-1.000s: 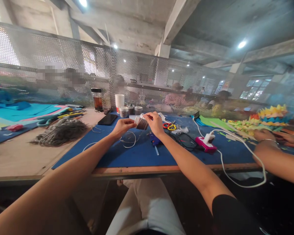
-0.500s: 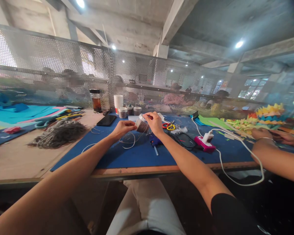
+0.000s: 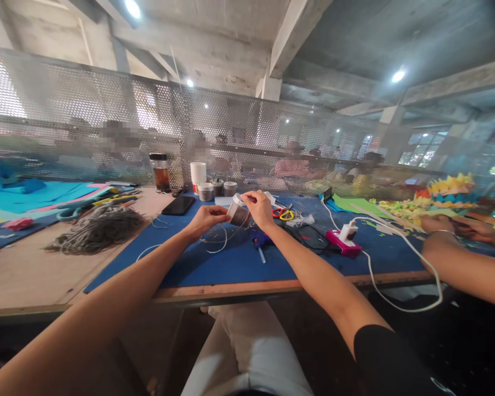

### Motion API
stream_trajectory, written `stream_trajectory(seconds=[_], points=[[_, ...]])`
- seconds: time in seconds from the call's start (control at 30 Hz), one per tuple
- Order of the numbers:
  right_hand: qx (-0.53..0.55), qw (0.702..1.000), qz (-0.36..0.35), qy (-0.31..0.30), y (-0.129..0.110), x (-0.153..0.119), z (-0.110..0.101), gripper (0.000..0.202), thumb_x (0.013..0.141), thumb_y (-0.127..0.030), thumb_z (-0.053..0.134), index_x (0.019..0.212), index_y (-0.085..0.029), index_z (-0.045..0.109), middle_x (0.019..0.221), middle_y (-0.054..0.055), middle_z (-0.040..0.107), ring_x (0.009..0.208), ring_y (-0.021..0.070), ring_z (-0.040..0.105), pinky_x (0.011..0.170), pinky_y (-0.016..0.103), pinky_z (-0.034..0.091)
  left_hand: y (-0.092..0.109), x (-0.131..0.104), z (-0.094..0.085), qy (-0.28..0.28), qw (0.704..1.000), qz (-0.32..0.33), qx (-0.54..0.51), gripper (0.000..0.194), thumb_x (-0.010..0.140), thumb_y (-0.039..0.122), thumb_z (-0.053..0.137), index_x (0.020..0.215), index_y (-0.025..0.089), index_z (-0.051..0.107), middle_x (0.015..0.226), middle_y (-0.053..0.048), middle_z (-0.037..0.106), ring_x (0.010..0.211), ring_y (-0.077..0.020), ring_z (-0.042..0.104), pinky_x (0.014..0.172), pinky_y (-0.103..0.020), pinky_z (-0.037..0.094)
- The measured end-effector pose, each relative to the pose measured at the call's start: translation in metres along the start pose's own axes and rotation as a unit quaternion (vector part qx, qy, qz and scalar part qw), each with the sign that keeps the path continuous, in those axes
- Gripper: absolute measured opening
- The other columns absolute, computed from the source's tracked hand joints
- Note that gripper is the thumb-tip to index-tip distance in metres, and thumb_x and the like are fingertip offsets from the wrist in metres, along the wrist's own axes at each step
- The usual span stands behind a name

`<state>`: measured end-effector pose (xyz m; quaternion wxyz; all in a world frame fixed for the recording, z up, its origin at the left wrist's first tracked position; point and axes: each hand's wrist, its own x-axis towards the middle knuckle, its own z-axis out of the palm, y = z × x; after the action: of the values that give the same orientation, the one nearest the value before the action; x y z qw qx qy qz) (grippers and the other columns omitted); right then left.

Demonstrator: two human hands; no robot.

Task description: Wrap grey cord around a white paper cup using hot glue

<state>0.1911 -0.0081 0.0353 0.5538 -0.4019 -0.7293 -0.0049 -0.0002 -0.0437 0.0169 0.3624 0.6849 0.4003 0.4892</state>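
The cup (image 3: 238, 215) is mid-frame, between the hands, its long axis tilted with the white end toward the upper left; the left hand (image 3: 209, 219) has its fingers clamped on its near left side, the right hand (image 3: 259, 209) has fingertips together at its upper right, grip unclear. No writing is legible

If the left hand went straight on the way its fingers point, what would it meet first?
The tilted cup, which the left hand seems to hold at its edge; the right hand looks next beyond, though depth is unclear.
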Motion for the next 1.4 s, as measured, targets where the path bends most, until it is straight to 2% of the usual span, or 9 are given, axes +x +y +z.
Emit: stream_trajectory(seconds=[0.17, 0.5, 0.67, 1.13, 1.4], points=[[-0.009, 1.000, 0.007, -0.007, 0.003, 0.000, 0.001, 0.021, 0.086, -0.038, 0.056, 0.081, -0.023, 0.069, 0.070, -0.001, 0.052, 0.067, 0.0124, 0.049, 0.067, 0.023, 0.039, -0.003, 0.002, -0.001, 0.001, 1.000, 0.003, 0.004, 0.026, 0.063, 0.035, 0.075, 0.080, 0.015, 0.073, 0.074, -0.003, 0.069, 0.065, -0.0145, 0.056, 0.061, -0.026, 0.040], [-0.029, 0.999, 0.023, -0.018, 0.007, -0.001, 0.002, 0.024, 0.086, -0.042, 0.055, 0.081, -0.023, 0.069, 0.071, -0.001, 0.053, 0.067, 0.0123, 0.050, 0.066, 0.023, 0.038, -0.001, 0.001, 0.000, -0.009, 1.000, 0.002, 0.004, 0.027, 0.063, 0.037, 0.074, 0.079, 0.015, 0.072, 0.072, -0.002, 0.068, 0.063, -0.0146, 0.056, 0.059, -0.025, 0.039], [-0.034, 0.999, 0.020, -0.023, 0.010, -0.001, 0.003, 0.025, 0.086, -0.043, 0.055, 0.081, -0.023, 0.069, 0.070, -0.001, 0.053, 0.067, 0.0124, 0.050, 0.066, 0.023, 0.038, 0.002, -0.001, 0.000, -0.018, 1.000, 0.019, -0.010, 0.025, 0.065, 0.035, 0.074, 0.079, 0.015, 0.072, 0.073, -0.002, 0.069, 0.067, -0.0146, 0.058, 0.066, -0.026, 0.041], [-0.032, 0.998, 0.031, -0.035, 0.013, -0.001, 0.004, 0.020, 0.083, -0.038, 0.059, 0.077, -0.023, 0.070, 0.067, -0.002, 0.052, 0.065, 0.0125, 0.050, 0.064, 0.023, 0.037, 0.004, -0.002, 0.001, -0.027, 0.999, 0.023, -0.005, 0.027, 0.065, 0.037, 0.074, 0.082, 0.015, 0.072, 0.076, -0.003, 0.069, 0.071, -0.0167, 0.059, 0.068, -0.027, 0.042], [-0.037, 0.997, 0.042, -0.057, 0.014, -0.001, 0.006, 0.018, 0.081, -0.036, 0.060, 0.076, -0.022, 0.071, 0.067, -0.001, 0.058, 0.064, 0.0127, 0.052, 0.063, 0.023, 0.037, 0.011, -0.005, 0.004, -0.023, 1.000, 0.011, -0.015, 0.026, 0.064, 0.036, 0.073, 0.080, 0.016, 0.073, 0.076, -0.004, 0.070, 0.072, -0.0179, 0.060, 0.070, -0.028, 0.043]])
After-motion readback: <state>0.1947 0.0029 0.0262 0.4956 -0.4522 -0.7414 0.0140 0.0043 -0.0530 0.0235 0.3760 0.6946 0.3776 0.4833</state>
